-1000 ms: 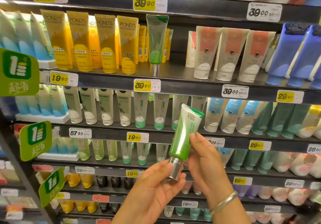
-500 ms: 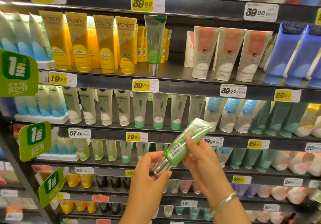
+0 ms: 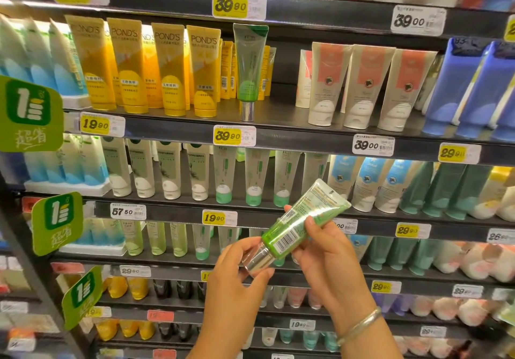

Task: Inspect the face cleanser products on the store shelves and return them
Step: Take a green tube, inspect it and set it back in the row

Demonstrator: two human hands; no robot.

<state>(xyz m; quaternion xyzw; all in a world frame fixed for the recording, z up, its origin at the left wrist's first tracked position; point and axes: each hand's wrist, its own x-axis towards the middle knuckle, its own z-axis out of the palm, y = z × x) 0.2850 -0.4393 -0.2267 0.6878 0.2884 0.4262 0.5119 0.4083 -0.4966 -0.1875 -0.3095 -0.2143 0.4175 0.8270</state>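
Dark metal store shelves [image 3: 278, 141] fill the view. At 5 o'clock, a tilted green plastic cleanser tube [image 3: 302, 220] shows its barcode; the right hand [image 3: 326, 258] grasps its body, and the left hand [image 3: 237, 277] pinches its silver cap [image 3: 257, 259].
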